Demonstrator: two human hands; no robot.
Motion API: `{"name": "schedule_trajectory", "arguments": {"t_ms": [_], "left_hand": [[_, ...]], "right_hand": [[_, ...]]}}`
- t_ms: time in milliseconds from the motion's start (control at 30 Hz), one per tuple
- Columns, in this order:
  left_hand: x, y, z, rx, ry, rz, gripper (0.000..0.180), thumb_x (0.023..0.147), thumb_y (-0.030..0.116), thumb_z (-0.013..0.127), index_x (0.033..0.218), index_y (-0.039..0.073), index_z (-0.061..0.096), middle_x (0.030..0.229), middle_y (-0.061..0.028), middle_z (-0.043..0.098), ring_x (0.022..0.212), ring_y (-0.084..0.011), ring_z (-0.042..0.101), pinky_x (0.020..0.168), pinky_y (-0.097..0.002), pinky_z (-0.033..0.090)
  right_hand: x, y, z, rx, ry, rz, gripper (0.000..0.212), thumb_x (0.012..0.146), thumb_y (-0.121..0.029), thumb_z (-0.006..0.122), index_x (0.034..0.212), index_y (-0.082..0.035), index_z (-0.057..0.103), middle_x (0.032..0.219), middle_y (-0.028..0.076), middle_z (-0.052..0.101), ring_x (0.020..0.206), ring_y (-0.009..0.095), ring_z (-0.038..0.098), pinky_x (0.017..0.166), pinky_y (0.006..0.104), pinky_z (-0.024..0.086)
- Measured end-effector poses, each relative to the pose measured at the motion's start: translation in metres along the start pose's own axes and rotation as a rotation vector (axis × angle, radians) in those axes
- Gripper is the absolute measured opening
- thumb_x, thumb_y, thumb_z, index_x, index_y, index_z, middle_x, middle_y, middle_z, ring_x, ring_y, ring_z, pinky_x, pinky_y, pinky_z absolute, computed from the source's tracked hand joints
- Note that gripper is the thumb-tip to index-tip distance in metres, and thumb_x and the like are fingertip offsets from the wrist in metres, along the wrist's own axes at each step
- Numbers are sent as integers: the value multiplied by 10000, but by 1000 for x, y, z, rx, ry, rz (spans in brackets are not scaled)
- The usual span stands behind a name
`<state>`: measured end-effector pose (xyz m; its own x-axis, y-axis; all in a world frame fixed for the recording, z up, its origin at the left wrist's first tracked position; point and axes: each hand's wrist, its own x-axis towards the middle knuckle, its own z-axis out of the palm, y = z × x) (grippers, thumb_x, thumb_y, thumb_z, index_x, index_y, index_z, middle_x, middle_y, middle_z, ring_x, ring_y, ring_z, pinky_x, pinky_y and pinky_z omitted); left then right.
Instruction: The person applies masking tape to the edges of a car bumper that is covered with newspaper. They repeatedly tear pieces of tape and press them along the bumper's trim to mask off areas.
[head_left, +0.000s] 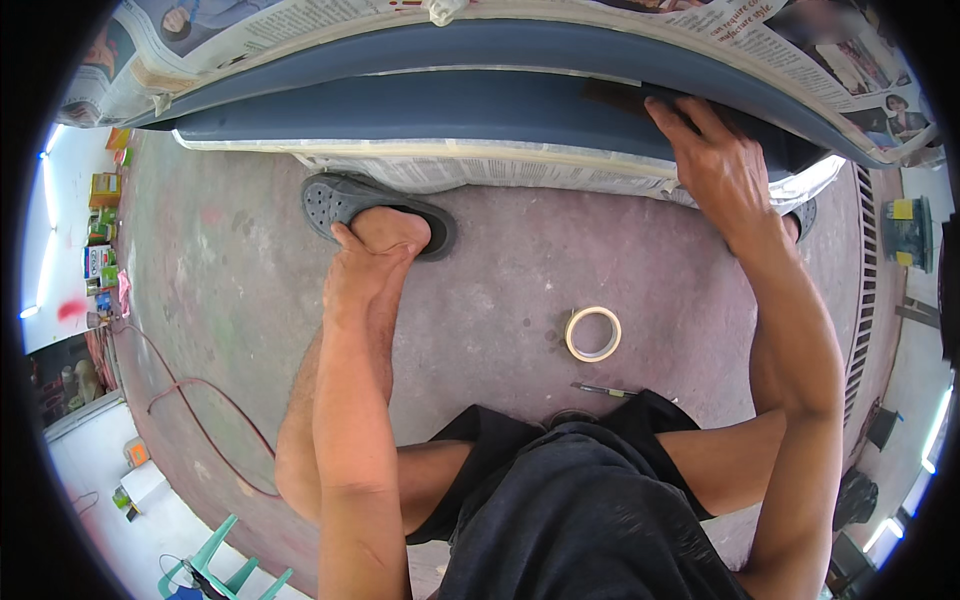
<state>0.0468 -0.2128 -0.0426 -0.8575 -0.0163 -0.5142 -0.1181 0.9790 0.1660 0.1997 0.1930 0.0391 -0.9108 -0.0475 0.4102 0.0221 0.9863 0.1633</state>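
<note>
A blue-grey vehicle panel (420, 110) runs across the top, masked above and below with newspaper (480, 170). My right hand (715, 165) lies flat against the panel's right part, fingers pressing a dark sheet (615, 95) onto the surface. My left hand (360, 265) wraps around my left ankle just above a grey perforated clog (345, 200) on the floor. I am squatting in dark shorts (570, 500).
A roll of pale masking tape (593, 333) lies on the reddish concrete floor (230, 300), with a thin pen-like tool (603, 390) just below it. A red hose (190, 400) curls at the left. Shelves with cans (100, 230) stand far left, a teal stool (215, 565) bottom left.
</note>
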Motion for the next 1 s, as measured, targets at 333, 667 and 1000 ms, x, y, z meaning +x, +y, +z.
{"name": "schedule_trajectory", "arguments": {"t_ms": [333, 667, 1000], "left_hand": [[1, 3, 0, 37, 7, -17, 1401, 783, 634, 813, 1649, -97, -10, 1386, -318, 646, 1330, -418, 624, 1113, -469, 496], [-1, 4, -3, -44, -42, -27, 1465, 748, 617, 862, 1639, -113, -43, 1487, -386, 525, 1437, -449, 512, 1195, -425, 416], [-6, 8, -6, -46, -39, -40, 1417, 772, 573, 854, 1647, -100, -35, 1432, -394, 569, 1392, -449, 561, 1172, -415, 444]], "right_hand": [[15, -18, 10, 10, -46, -10, 542, 828, 31, 685, 1329, -170, 730, 1181, 58, 711, 938, 283, 758, 780, 408, 663], [10, -15, 8, -78, -41, 12, 589, 806, 63, 672, 1335, -190, 728, 1234, 68, 714, 956, 307, 762, 788, 416, 663], [-6, 7, 6, -97, -11, 9, 583, 814, 85, 644, 1328, -175, 732, 1234, 83, 713, 999, 321, 753, 831, 427, 656]]}}
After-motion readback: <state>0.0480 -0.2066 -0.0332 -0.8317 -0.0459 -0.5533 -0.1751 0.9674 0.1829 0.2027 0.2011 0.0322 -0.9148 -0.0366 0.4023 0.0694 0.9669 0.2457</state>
